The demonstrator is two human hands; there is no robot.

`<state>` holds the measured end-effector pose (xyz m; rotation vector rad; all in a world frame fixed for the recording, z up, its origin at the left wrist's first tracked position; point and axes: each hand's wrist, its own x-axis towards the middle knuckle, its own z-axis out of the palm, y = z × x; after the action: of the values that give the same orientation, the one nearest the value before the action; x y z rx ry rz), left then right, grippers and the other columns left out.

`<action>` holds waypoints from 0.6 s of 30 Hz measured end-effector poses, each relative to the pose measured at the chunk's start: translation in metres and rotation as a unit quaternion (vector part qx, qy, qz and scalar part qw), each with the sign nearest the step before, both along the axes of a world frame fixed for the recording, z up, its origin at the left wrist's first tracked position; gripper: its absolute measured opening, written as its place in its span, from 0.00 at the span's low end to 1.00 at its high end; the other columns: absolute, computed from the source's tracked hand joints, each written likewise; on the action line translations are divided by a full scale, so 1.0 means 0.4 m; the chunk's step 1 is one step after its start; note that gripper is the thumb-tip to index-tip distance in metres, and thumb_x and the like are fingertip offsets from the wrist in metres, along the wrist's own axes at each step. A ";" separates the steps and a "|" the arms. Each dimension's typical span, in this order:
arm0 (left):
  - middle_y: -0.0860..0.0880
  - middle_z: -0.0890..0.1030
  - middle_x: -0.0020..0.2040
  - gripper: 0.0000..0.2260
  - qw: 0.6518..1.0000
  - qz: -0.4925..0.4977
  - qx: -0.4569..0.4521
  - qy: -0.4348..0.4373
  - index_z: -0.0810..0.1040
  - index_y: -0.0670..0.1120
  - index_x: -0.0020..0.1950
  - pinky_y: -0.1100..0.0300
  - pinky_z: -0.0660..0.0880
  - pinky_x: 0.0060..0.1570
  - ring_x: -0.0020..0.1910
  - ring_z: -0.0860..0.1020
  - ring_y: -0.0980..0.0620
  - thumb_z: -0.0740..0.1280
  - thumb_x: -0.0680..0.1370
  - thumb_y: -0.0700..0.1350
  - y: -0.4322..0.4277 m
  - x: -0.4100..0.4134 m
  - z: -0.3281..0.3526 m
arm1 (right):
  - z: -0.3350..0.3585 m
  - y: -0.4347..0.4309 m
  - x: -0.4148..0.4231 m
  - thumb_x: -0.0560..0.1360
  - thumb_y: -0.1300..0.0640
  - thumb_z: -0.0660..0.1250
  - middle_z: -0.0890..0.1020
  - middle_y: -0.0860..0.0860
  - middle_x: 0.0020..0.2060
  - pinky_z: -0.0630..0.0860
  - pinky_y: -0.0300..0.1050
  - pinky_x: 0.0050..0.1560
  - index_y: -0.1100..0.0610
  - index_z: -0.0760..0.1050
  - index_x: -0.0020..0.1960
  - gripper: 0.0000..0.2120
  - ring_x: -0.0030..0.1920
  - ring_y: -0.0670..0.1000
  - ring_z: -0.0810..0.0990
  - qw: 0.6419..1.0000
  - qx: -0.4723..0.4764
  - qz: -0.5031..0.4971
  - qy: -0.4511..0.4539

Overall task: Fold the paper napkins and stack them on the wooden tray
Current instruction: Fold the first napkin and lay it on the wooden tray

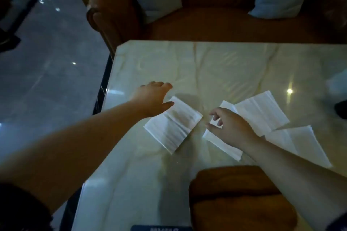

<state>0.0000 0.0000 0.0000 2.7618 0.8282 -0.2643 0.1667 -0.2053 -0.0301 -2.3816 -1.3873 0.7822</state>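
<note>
Head view: marble bench (234, 65), dim light. Left hand (152, 97), fingers spread and holding nothing, thumb at the far-left corner of a single paper napkin (173, 124) lying flat. Right hand (231, 125), fingers (214, 112) loosely curled and apart, resting on a second napkin (223, 143). Further napkins (262, 112) overlap to the right. Wooden tray (234, 199), nearest the camera, carries no napkins.

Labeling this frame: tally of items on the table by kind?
Paper napkins: 4
Wooden tray: 1, nothing on it
Dark objects cut off at the frame edges: 2, kind unclear
Total: 7
</note>
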 end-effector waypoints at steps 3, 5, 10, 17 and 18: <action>0.46 0.73 0.67 0.25 1.000 0.007 -0.023 0.011 0.65 0.49 0.70 0.45 0.72 0.60 0.65 0.71 0.44 0.64 0.76 0.58 0.032 0.006 -0.043 | -0.028 0.043 0.004 0.73 0.41 0.65 0.77 0.48 0.49 0.75 0.48 0.44 0.51 0.71 0.59 0.20 0.45 0.49 0.77 0.999 -0.033 -0.004 0.002; 0.45 0.74 0.66 0.25 0.998 -0.001 -0.063 0.008 0.67 0.49 0.69 0.45 0.72 0.61 0.64 0.72 0.43 0.66 0.75 0.56 0.051 0.008 -0.073 | -0.041 0.067 0.011 0.73 0.42 0.66 0.79 0.50 0.50 0.73 0.48 0.45 0.52 0.72 0.58 0.20 0.46 0.51 0.77 0.998 -0.055 -0.013 0.003; 0.46 0.73 0.67 0.22 0.996 -0.032 -0.088 -0.004 0.70 0.49 0.67 0.47 0.71 0.63 0.66 0.70 0.44 0.68 0.75 0.51 0.083 0.041 -0.145 | -0.071 0.117 0.034 0.72 0.42 0.67 0.80 0.51 0.54 0.72 0.47 0.48 0.53 0.72 0.59 0.21 0.54 0.55 0.78 0.997 -0.071 -0.021 -0.021; 0.48 0.73 0.66 0.20 0.995 -0.096 -0.010 0.024 0.72 0.52 0.66 0.46 0.72 0.60 0.65 0.70 0.46 0.67 0.75 0.52 0.074 0.122 -0.197 | -0.114 0.168 0.056 0.71 0.45 0.68 0.79 0.52 0.50 0.72 0.47 0.48 0.53 0.74 0.51 0.14 0.52 0.56 0.78 0.995 -0.096 0.012 -0.035; 0.48 0.73 0.65 0.20 0.994 -0.105 -0.005 0.032 0.71 0.52 0.67 0.46 0.72 0.60 0.64 0.70 0.45 0.67 0.75 0.52 0.073 0.129 -0.198 | -0.120 0.173 0.057 0.71 0.46 0.69 0.79 0.52 0.49 0.72 0.47 0.47 0.52 0.74 0.47 0.11 0.51 0.56 0.78 0.995 -0.092 0.015 -0.038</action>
<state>0.0517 0.0292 -0.0792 2.8458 0.5488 -0.3951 0.1894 -0.1360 -0.0783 -2.5605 -1.4396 0.8709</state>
